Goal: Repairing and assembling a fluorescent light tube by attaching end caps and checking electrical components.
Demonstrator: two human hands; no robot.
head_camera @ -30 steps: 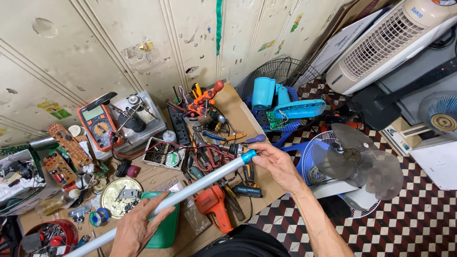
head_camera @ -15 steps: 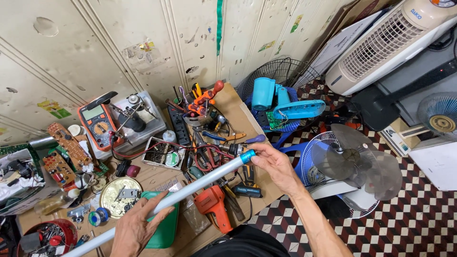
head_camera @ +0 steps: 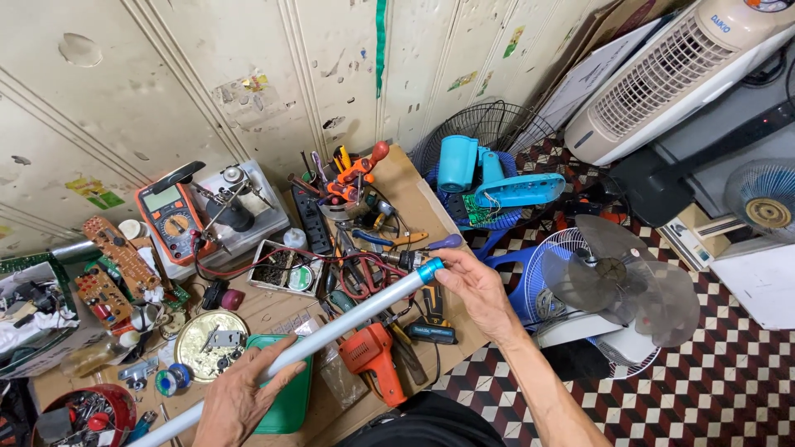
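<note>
Long tube [head_camera: 331,331] runs diagonally over the cluttered bench [head_camera: 406,178]. Left hand [head_camera: 240,397] is wrapped around it low down, right hand [head_camera: 476,290] pinches near the blue cap [head_camera: 429,269], though I can't quite see the fingertips. Orange drill [head_camera: 373,356] sits underneath.

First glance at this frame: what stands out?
A long pale tube with a blue end cap runs across the middle, held by the left hand low and the right hand at the cap. Beneath it is a tool-strewn workbench; an orange multimeter sits at left, a bare-bladed fan at right.
</note>
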